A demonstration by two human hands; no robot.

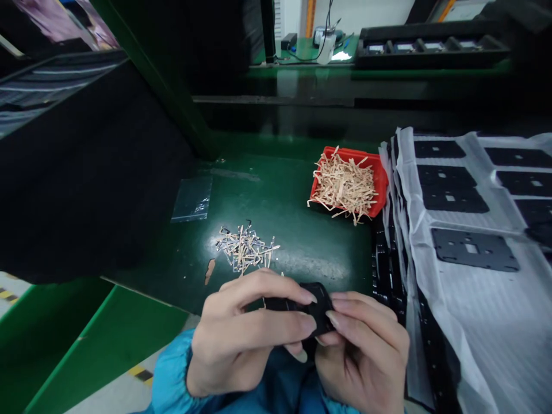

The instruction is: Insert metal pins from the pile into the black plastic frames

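A small black plate-like part (319, 310) is held between my two hands above the front of the green table. My left hand (254, 328) grips it from the left, fingers bent over its face. At its right edge, the fingertips of my right hand (366, 345) pinch it. My fingers cover much of the part, so its full shape is hidden. Just beyond my left hand lies a loose pile of small thin strips (245, 247), beige and dark mixed. A brown scrap (209, 271) rests left of that pile.
A red bin (380, 172) heaped with beige strips (345, 183) stands at the back right. To the right, black plates (474, 248) lie on white sheeting (495, 305) over stacked trays. A clear plastic bag (192, 199) lies left. A green post (159, 75) and black cloth (107, 172) bound the left side.
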